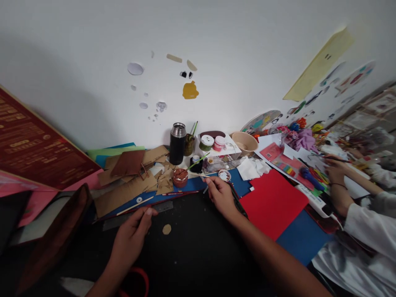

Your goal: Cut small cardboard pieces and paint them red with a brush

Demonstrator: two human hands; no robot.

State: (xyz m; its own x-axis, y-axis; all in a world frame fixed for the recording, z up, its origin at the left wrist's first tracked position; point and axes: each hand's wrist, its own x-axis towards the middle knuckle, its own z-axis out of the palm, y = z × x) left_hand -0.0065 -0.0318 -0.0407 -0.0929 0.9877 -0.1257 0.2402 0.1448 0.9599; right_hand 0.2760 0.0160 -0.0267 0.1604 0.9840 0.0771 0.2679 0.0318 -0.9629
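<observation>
My left hand (131, 235) is closed over the dark mat (198, 251), thumb against the fingers; anything in that pinch is too small to make out. Beneath it lies a clear ruler (163, 206). A small tan cardboard piece (166, 229) rests on the mat to its right. My right hand (221, 196) is pinched near the mat's back edge. Something thin and pale shows at its fingertips, but its kind is unclear. Close by stand an open jar of brown paint (180, 177) and a small white-filled lid or pot (224, 175). A pencil (181, 193) lies between the hands.
Behind are a black flask (177, 144), paint jars (206, 142) and a tan bowl (245, 143). Cardboard scraps (126, 192) lie left, red paper (275, 202) right. Another person's hands (335, 171) work at the far right, past a power strip (314, 200).
</observation>
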